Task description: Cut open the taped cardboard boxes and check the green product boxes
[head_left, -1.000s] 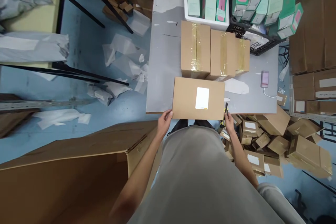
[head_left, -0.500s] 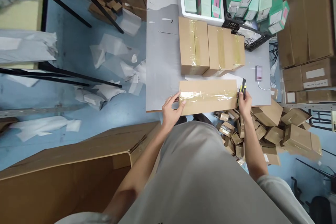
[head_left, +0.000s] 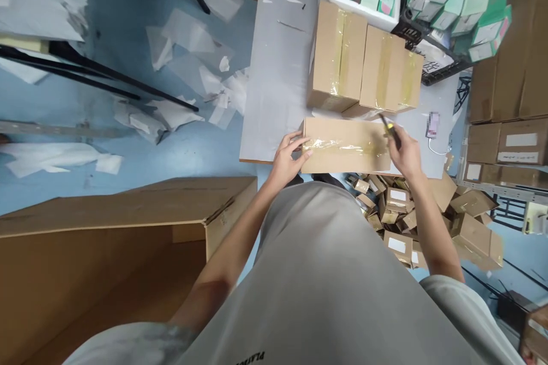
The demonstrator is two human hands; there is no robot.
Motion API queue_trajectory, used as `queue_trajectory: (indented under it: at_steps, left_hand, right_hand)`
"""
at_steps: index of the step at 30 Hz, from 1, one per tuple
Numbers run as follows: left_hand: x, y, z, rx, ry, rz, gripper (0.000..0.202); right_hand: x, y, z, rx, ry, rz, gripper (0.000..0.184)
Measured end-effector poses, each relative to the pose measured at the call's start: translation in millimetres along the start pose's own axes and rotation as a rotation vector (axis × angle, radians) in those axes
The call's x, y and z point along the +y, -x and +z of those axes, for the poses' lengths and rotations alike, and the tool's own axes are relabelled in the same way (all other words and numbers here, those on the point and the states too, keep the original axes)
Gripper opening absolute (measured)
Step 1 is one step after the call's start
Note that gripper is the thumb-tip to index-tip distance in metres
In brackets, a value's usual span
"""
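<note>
A long taped cardboard box (head_left: 338,161) lies at the near edge of the grey table, a strip of clear tape (head_left: 338,145) running along its top. At its left end my left hand (head_left: 287,158) holds the box, thumb and fingers lying over the edge. My right hand (head_left: 406,153) is closed round a black and yellow utility knife (head_left: 390,129), above the box's right end. The knife points up and to the left; whether its tip touches the box I cannot tell.
Taped cardboard boxes (head_left: 338,63) stand just behind. Farther back are a white bin (head_left: 363,10) and a black crate (head_left: 440,73) with green boxes. A phone (head_left: 432,125) with a cable lies right. A large open carton (head_left: 128,205) stands left; small boxes (head_left: 398,197) are heaped right.
The view has shifted and turned slightly. My right hand has brought the knife from beside the box's right end to above it, tilting it left. My left hand stays at the left end.
</note>
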State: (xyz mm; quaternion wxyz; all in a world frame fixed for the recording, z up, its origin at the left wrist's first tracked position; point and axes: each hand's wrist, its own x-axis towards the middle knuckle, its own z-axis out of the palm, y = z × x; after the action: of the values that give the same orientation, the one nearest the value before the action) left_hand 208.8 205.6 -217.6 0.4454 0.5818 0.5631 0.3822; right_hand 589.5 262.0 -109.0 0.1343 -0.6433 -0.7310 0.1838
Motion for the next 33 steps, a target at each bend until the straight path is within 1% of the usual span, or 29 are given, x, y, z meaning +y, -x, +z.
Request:
queue_trajectory:
  at_steps: [2, 4, 6, 8, 10, 12, 15, 20, 23, 30, 33]
  left_hand:
    - [-2, 0, -1.4, -0.026, 0.025, -0.007, 0.05]
    - [-4, 0, -2.9, -0.043, 0.042, -0.008, 0.051]
    - [-4, 0, -4.4, -0.056, 0.044, -0.013, 0.052]
    - [-3, -1, -5.5, -0.067, 0.038, -0.026, 0.052]
    - [-2, -2, -6.0, -0.071, 0.041, -0.037, 0.053]
    - [-2, -3, -5.9, -0.07, 0.053, -0.043, 0.053]
    - [-2, -4, -5.3, -0.07, 0.07, -0.048, 0.052]
    - [-2, -5, -4.8, -0.062, 0.079, -0.052, 0.05]
    - [-2, -6, -4.8, -0.06, 0.083, -0.047, 0.049]
    - [-5, -6, -3.0, -0.055, 0.067, -0.054, 0.051]
    - [-6, -6, -2.6, -0.057, 0.062, -0.05, 0.051]
  right_hand:
    - [-37, -11, 2, -0.181, 0.061, -0.153, 0.052]
    - [-73, -21, 9, -0.366, 0.143, -0.29, 0.05]
    - [-105, -32, 16, -0.516, 0.263, -0.382, 0.049]
    - [-129, -41, 21, -0.632, 0.378, -0.444, 0.049]
    - [-144, -49, 22, -0.707, 0.463, -0.489, 0.047]
    - [-152, -54, 22, -0.747, 0.521, -0.52, 0.046]
    - [-155, -59, 21, -0.766, 0.57, -0.538, 0.047]
    - [-157, -63, 21, -0.781, 0.58, -0.537, 0.045]
    - [-163, -66, 20, -0.808, 0.598, -0.545, 0.048]
    - [-185, -66, 16, -0.85, 0.671, -0.549, 0.053]
    - [-195, -63, 16, -0.837, 0.68, -0.548, 0.053]
